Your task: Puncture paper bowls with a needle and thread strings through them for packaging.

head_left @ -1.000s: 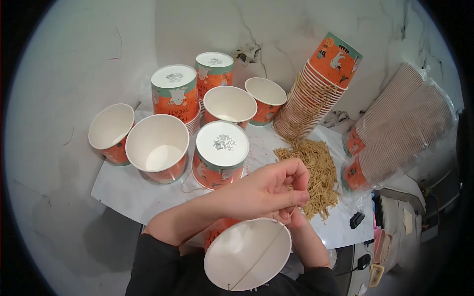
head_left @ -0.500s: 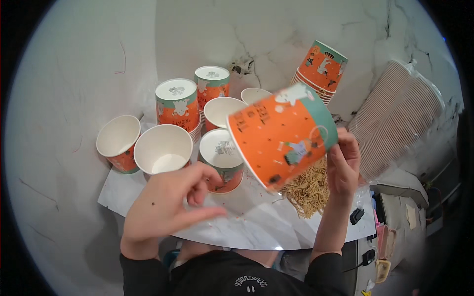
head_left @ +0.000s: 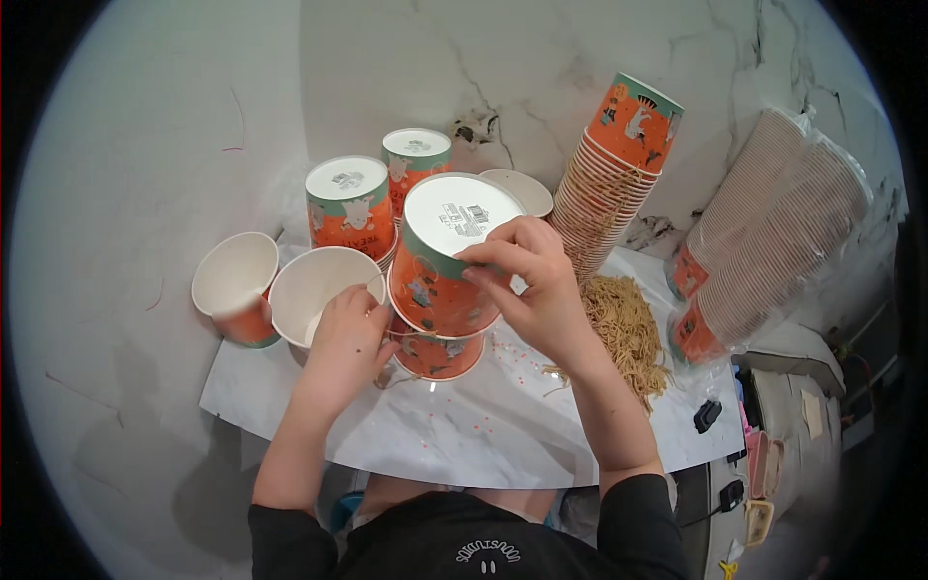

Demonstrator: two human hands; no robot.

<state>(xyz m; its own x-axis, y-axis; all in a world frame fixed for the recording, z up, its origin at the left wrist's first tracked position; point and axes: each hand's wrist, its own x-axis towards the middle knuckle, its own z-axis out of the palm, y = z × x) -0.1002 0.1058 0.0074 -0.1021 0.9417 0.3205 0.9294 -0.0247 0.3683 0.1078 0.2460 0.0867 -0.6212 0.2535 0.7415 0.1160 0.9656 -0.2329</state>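
Note:
An orange and green paper tub (head_left: 440,295) is upside down over another tub (head_left: 440,356), its white base facing up. My right hand (head_left: 527,285) is closed at that base's edge, index finger over the rim and thumb against the side. My left hand (head_left: 348,333) is beside the lower rim, fingers curled around a thin tan strand (head_left: 411,333) that loops by the tubs. Part of the strand is hidden by the fingers. Just behind my left hand is an upright white-lined tub (head_left: 311,280); another open tub (head_left: 237,275) leans at the far left.
Upside-down tubs (head_left: 350,208) stand stacked behind. A tall, leaning stack of tubs (head_left: 614,184) rises at the back right. Tan shredded strands (head_left: 619,333) lie heaped before it on the marbled table (head_left: 464,454). Plastic-wrapped tub stacks (head_left: 764,251) stand at the right edge.
My right hand has lowered the tub from the right and turned it upside down over the middle one. My left hand has moved up beside it, now with a tan strand.

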